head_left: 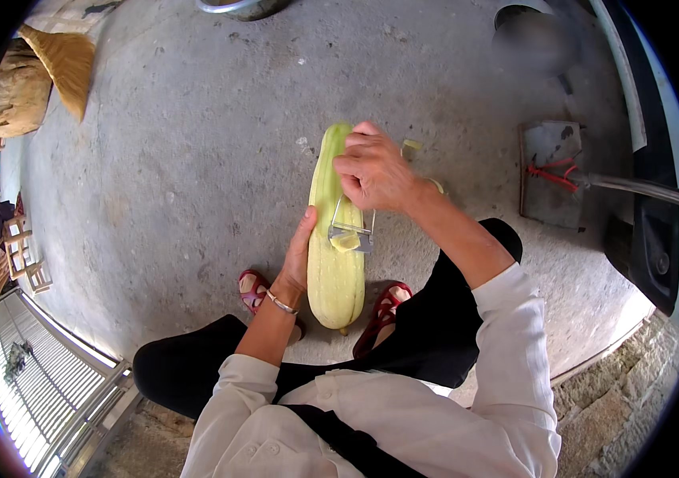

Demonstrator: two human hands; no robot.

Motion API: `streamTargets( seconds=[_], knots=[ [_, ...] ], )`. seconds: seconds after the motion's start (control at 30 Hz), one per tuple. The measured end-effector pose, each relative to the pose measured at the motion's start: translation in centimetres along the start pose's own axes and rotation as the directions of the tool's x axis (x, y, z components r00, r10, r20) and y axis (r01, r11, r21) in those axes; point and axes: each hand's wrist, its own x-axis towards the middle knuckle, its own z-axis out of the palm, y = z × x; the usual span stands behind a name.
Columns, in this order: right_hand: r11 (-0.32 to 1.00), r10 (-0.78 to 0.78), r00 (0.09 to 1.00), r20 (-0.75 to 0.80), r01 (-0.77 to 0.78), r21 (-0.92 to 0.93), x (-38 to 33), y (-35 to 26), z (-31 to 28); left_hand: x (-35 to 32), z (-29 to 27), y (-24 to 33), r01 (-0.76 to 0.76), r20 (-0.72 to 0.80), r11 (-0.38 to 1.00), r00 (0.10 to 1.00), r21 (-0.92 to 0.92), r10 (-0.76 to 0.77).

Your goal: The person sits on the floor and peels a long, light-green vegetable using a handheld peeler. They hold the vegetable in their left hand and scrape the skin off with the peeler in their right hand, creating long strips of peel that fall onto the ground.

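Note:
A long pale-green gourd (336, 279) is held upright between my knees, its far end pointing away from me. My left hand (299, 251) grips its left side, the thumb lying along the skin and the other fingers hidden behind it. My right hand (375, 169) is closed round the handle of a metal peeler (353, 237), most of the handle hidden in the fist. The peeler's blade rests against the gourd's upper face, with a strip of peel caught at it. Small pieces of peel (412, 146) lie on the floor beyond my right hand.
Grey concrete floor (180, 159) surrounds my sandalled feet. At the far edge stands a metal basin (244, 8). A straw broom (64, 64) is at the far left, wooden chairs (19, 251) nearer. To the right sits a grey box-like block (550, 171) with red cord.

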Motion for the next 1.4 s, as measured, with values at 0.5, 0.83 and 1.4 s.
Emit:
streamTargets(
  seconds=[0.5, 0.83, 1.4],
  knots=[
    [0.968, 0.207, 0.974, -0.096, -0.218, -0.122, -1.5, 8.2, -1.8, -1.5, -0.9, 0.1, 0.217, 0.033, 0.973, 0.975, 0.073, -0.22],
    [0.835, 0.497, 0.859, -0.127, -0.513, -0.201, -4.8, 13.9, -3.6, -2.3, -2.9, -0.4, 0.165, 0.144, 0.968, 0.97, 0.19, -0.194],
    [0.992, 0.096, 0.995, -0.032, -0.093, 0.088, 0.8, -0.2, 0.4, -1.0, -0.2, 1.1, 0.122, 0.1, 0.973, 0.99, -0.198, -0.104]
  ],
)
